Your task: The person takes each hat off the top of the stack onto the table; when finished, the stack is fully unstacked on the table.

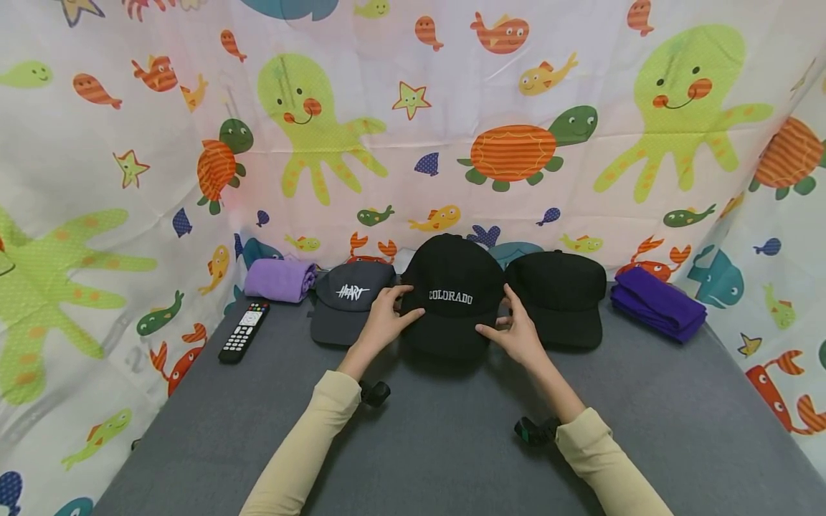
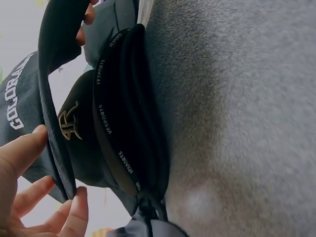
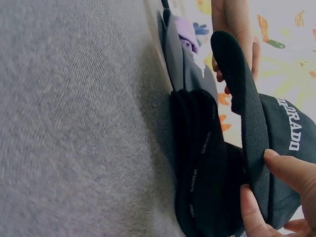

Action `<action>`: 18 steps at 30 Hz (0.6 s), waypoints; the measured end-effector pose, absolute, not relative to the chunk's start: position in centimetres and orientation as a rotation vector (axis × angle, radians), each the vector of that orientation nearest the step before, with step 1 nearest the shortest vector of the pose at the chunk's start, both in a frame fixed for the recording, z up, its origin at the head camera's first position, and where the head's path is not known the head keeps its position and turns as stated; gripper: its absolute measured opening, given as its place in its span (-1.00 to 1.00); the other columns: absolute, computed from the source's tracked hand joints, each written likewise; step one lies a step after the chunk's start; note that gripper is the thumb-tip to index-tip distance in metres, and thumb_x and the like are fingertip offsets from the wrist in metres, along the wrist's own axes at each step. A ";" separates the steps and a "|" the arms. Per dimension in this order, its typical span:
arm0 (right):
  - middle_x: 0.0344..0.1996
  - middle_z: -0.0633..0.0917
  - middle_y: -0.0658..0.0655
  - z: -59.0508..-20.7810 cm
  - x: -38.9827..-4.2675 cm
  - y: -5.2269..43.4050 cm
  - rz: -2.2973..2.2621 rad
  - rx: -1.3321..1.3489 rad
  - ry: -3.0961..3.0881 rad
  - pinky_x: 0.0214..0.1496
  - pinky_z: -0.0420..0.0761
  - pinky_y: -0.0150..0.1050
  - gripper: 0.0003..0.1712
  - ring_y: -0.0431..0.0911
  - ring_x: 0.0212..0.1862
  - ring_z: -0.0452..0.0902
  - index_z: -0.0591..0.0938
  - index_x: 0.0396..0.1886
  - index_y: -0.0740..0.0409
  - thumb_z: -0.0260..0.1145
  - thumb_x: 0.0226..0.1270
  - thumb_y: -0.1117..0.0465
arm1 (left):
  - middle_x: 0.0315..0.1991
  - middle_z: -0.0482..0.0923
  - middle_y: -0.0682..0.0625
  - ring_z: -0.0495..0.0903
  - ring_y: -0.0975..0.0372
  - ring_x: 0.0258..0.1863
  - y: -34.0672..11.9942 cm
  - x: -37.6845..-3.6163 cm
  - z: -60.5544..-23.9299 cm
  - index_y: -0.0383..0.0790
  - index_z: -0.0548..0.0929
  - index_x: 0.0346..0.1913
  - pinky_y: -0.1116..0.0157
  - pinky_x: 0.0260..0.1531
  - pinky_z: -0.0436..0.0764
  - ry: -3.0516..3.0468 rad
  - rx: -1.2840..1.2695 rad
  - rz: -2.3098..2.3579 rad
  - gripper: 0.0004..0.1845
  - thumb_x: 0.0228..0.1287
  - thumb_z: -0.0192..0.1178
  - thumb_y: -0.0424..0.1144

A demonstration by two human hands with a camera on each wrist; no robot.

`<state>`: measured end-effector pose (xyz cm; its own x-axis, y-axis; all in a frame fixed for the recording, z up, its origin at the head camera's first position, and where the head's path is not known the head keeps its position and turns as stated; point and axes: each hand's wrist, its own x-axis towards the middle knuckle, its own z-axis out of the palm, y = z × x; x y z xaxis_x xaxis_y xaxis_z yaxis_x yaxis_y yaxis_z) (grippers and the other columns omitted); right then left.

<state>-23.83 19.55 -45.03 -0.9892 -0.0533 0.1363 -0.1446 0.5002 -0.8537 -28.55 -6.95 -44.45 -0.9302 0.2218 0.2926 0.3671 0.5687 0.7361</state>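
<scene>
A sea-creature curtain printed with octopuses, turtles and fish hangs around three sides of a grey table; along the table's far edge lies a row of things, and the person's two arms in cream sleeves reach to the middle of that row.

The black COLORADO cap sits at the centre of the row, its crown upright and its white lettering facing the camera; it stands between a grey cap with white script on its left and a plain black cap on its right, touching or overlapping both; the wrist views show its brim lifted off the cloth above a stack of dark cap material with printed inner bands.

The left hand holds the cap's left side, fingers on the crown and thumb beneath the brim edge; the left wrist view shows the brim edge pinched between them. The right hand grasps the right side likewise, thumb and fingers closed on the brim edge in the right wrist view.

A folded dark purple cloth lies at the right end of the row; a rolled lilac cloth lies at the left end; a black remote control lies just in front of the lilac cloth, near the grey cap.
</scene>
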 end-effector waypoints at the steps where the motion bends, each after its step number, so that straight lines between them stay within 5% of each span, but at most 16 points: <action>1: 0.30 0.21 0.32 -44.9 -23.7 19.5 1.518 0.175 -2.643 -0.08 0.58 -0.04 0.13 0.12 -0.01 0.49 -0.15 0.49 0.03 0.41 0.12 0.12 | -0.01 0.42 -0.18 0.47 0.07 -0.24 -7.1 -28.4 -44.4 -0.14 0.48 0.19 0.20 -0.26 0.50 -2.635 -0.503 -1.288 -0.44 0.11 0.33 -0.08; 7: 0.26 0.24 0.30 -44.7 -23.0 19.4 1.498 0.204 -2.675 -0.08 0.57 -0.05 0.15 0.11 -0.02 0.52 -0.16 0.49 0.02 0.42 0.10 0.07 | -0.04 0.43 -0.15 0.47 0.13 -0.27 -8.1 -27.6 -44.2 -0.13 0.46 0.20 0.26 -0.30 0.54 -2.664 -0.501 -1.295 -0.41 0.10 0.33 -0.06; 18: 0.02 0.38 0.29 -44.7 -22.1 18.8 1.594 0.314 -2.613 -0.37 0.60 -0.27 0.07 0.06 -0.21 0.64 -0.06 0.48 0.10 0.41 0.12 0.16 | -0.13 0.46 -0.09 0.49 0.21 -0.38 -10.6 -26.5 -43.8 -0.11 0.31 0.31 0.28 -0.32 0.48 -2.665 -0.492 -1.389 -0.29 0.09 0.35 -0.10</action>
